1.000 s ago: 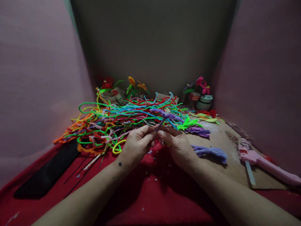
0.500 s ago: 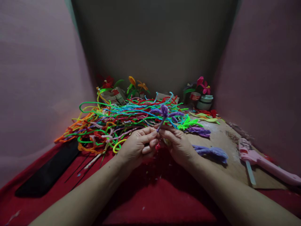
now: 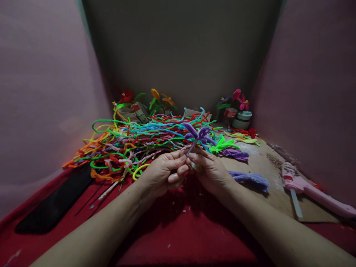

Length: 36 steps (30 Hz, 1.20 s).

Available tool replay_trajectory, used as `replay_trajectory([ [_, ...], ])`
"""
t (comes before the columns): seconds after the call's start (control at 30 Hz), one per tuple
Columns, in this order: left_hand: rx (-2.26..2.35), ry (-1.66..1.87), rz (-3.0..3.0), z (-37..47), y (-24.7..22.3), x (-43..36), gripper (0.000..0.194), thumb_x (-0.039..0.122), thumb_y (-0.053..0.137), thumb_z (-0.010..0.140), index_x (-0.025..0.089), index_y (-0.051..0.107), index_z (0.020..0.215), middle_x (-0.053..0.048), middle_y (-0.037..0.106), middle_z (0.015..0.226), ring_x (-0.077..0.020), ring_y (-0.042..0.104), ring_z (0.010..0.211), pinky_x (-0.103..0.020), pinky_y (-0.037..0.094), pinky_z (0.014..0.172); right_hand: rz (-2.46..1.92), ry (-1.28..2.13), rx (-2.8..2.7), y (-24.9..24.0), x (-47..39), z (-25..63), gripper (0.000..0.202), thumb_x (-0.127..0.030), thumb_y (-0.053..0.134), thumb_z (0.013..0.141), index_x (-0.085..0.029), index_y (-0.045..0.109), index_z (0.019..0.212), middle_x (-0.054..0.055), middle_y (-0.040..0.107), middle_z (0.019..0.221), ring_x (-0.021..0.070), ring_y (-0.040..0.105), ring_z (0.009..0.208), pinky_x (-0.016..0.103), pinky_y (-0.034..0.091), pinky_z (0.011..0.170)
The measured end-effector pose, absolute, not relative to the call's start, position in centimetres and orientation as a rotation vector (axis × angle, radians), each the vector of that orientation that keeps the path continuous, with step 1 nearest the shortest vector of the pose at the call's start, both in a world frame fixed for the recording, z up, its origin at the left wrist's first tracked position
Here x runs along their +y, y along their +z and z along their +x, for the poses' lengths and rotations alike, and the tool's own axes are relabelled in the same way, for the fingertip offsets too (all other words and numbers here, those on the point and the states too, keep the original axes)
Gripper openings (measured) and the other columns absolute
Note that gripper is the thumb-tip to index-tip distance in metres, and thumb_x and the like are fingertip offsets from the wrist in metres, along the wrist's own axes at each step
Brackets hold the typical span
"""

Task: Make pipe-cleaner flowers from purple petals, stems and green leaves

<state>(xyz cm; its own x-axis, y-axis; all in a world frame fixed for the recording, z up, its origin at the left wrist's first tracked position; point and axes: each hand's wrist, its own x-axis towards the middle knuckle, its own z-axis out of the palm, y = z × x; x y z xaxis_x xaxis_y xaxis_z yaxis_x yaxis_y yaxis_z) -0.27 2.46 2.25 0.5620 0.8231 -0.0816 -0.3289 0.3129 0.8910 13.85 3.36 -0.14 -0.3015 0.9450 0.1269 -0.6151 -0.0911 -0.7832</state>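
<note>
A purple pipe-cleaner flower (image 3: 198, 134) stands up between my two hands, its petals spread and its thin stem slanting down to my fingertips. My left hand (image 3: 168, 168) pinches the lower end of the stem between thumb and forefinger, its other fingers curled. My right hand (image 3: 207, 167) closes on the same stem from the other side, fingertips almost touching the left ones. A large tangle of multicoloured pipe cleaners (image 3: 144, 135) lies just beyond. Close past the right hand are bright green pipe-cleaner leaves (image 3: 222, 144) and a purple bundle (image 3: 236, 155).
On the brown cardboard (image 3: 267, 193) at right lie a blue-violet pipe-cleaner bundle (image 3: 251, 180) and a pink glue gun (image 3: 308, 191) with a glue stick. A dark flat object (image 3: 52, 204) rests on the red cloth (image 3: 178, 237) at left. Finished flowers (image 3: 162, 98) and a lidded jar (image 3: 241, 120) stand behind.
The purple flower has turned in my fingers, so its petals now show spread wide. Both hands stay in nearly the same place, and the view has shifted slightly.
</note>
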Motion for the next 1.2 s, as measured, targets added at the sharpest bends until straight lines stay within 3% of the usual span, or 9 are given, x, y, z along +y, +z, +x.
replay_trajectory([
  [0.23,0.681,0.817,1.069,-0.2,2.2,2.5,0.018,0.032,0.051,0.082,0.016,0.052,0.074,0.008,0.043,0.044,-0.0023,0.024,0.027,-0.015,0.026,0.029,-0.511,1.68,-0.874,0.4,3.2,13.5,0.01,-0.019,0.072,0.063,-0.019,0.068,0.072,-0.002,0.062,0.056,0.0103,0.054,0.052,0.024,0.043,0.055],
  [0.4,1.112,1.107,1.591,0.3,2.3,1.9,0.017,0.033,0.056,0.078,0.016,0.059,0.076,0.001,0.056,0.058,-0.0082,0.047,0.042,-0.019,0.037,0.043,-0.562,1.574,-0.91,0.2,3.1,13.5,0.016,-0.021,0.07,0.066,-0.018,0.07,0.081,0.0,0.067,0.072,0.0122,0.056,0.061,0.025,0.043,0.057],
  [0.53,1.233,1.343,2.006,0.2,1.5,1.7,0.006,0.023,0.06,0.074,0.021,0.065,0.077,0.0,0.059,0.065,-0.0113,0.051,0.059,-0.021,0.039,0.059,-0.548,1.557,-0.978,-0.2,2.9,13.4,0.018,-0.024,0.068,0.069,-0.02,0.07,0.087,0.001,0.068,0.08,0.0139,0.057,0.066,0.027,0.042,0.063],
  [0.6,1.23,1.359,2.037,0.1,1.3,1.8,0.008,0.023,0.057,0.077,0.022,0.065,0.076,0.001,0.057,0.063,-0.0112,0.05,0.059,-0.02,0.038,0.059,-0.555,1.546,-0.995,-0.2,2.8,13.2,0.017,-0.025,0.067,0.071,-0.021,0.07,0.087,0.0,0.067,0.078,0.0131,0.054,0.063,0.027,0.04,0.06],
  [0.8,1.158,1.206,1.556,0.3,2.2,1.8,0.015,0.03,0.054,0.079,0.018,0.056,0.071,0.006,0.045,0.05,-0.0052,0.037,0.039,-0.017,0.028,0.039,-0.622,1.411,-1.087,0.3,2.4,13.3,0.013,-0.023,0.07,0.067,-0.02,0.071,0.079,-0.003,0.061,0.068,0.0097,0.047,0.059,0.025,0.038,0.06],
  [0.93,0.958,1.142,1.301,0.3,2.7,1.8,0.015,0.029,0.057,0.078,0.016,0.052,0.071,0.006,0.047,0.05,-0.0024,0.034,0.034,-0.014,0.026,0.034,-0.607,1.431,-1.058,0.0,2.8,13.5,0.014,-0.025,0.069,0.069,-0.019,0.069,0.082,-0.003,0.059,0.066,0.0086,0.044,0.056,0.024,0.036,0.056],
  [1.2,0.642,0.933,1.042,-0.3,2.7,2.1,0.011,0.026,0.056,0.081,0.016,0.053,0.076,0.009,0.04,0.047,0.0002,0.019,0.03,-0.011,0.026,0.029,-0.526,1.655,-0.96,0.0,3.5,13.7,0.027,-0.024,0.073,0.063,-0.021,0.07,0.089,-0.001,0.068,0.073,0.0102,0.055,0.06,0.023,0.039,0.055],
])
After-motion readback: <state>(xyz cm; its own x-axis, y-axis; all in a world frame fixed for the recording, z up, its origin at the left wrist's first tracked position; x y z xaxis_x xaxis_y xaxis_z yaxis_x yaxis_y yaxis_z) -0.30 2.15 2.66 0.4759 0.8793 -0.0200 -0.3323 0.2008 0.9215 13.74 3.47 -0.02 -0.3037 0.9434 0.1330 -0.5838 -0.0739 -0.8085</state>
